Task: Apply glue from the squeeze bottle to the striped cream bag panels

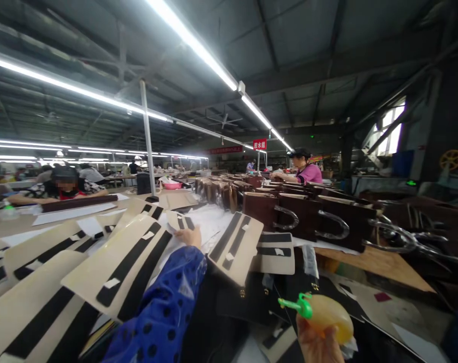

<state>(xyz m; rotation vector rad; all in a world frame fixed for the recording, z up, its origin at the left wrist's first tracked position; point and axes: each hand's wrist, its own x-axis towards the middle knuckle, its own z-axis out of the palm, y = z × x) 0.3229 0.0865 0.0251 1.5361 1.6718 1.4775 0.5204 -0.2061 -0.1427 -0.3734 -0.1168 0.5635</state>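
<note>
My left hand (191, 237), at the end of a blue dotted sleeve (168, 292), reaches forward with its fingers closed at the lower edge of a small beige panel (173, 218) with dark strips. Part of the grip is hidden. My right hand (319, 345) is wrapped round a squeeze bottle (332, 315) of yellowish liquid, its green nozzle pointing left. Between the hands a beige panel (232, 252) with two dark strips leans at a slant, and another striped panel (285, 259) lies behind it. Larger striped panels (134, 237) overlap left of my sleeve.
Rows of dark brown bags (262, 206) with plastic-wrapped handles (332, 224) stand at the right on a wooden board (383, 264). A person in a pink top (310, 174) works behind them. Another person (64, 184) bends over a table at the left. A metal post (147, 136) rises nearby.
</note>
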